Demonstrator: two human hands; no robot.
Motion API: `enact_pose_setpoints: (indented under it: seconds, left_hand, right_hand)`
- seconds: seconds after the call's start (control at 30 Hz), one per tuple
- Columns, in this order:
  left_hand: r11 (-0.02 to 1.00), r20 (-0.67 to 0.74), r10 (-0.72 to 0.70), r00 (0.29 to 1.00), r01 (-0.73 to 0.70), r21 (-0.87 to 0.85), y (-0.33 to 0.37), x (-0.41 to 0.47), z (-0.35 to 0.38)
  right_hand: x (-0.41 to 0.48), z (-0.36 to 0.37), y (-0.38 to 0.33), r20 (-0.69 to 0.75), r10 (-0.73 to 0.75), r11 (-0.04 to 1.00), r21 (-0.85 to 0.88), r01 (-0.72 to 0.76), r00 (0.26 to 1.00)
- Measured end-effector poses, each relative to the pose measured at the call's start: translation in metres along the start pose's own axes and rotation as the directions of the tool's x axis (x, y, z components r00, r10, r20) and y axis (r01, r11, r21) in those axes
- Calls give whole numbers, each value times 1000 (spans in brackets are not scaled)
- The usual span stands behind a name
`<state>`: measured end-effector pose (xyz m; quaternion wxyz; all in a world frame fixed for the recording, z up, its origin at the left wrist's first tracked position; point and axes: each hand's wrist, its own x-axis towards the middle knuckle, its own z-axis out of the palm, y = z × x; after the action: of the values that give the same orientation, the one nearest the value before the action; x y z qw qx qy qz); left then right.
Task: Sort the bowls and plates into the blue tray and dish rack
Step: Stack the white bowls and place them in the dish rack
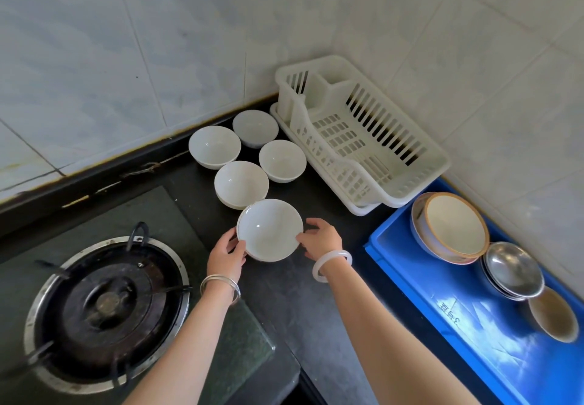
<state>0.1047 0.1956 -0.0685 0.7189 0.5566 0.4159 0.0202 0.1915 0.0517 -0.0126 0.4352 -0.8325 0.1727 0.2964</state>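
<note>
A white bowl (269,230) is held tilted over the dark counter, with my left hand (227,254) gripping its left rim and my right hand (323,239) touching its right rim. Behind it several more white bowls (241,183) stand on the counter near the wall. The white dish rack (360,139) sits in the corner with nothing in it. The blue tray (448,297) on the right holds a large tan-rimmed bowl (455,227), stacked steel bowls (512,268) and a small brown-rimmed bowl (553,314).
A gas burner (107,309) on a glass hob fills the lower left. Tiled walls (158,41) close off the back and right sides. Bare dark counter (309,294) lies between the hob and the blue tray.
</note>
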Motion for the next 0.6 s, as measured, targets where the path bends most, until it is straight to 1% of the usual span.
enact_pose_setpoints:
  seconds: [0.13,0.3,0.37,0.47,0.6]
  left_hand:
    - [999,-1,-31,1000,31,-19,2,0,1]
    - [989,-27,-95,995,91,-120,6,2,7]
    - [984,-53,-104,993,95,-150,6,2,9]
    - [983,-81,-107,991,93,-157,7,0,10]
    - [988,-81,-92,992,81,-130,19,-5,14]
  right_hand:
    - [4,0,6,103,65,990,117,-77,993]
    - [8,3,11,235,48,958,264,-112,971]
    - [10,4,13,237,19,948,305,-93,971]
    - [11,4,16,213,-20,957,287,-43,977]
    - [11,-4,17,188,-64,954,298,5,980]
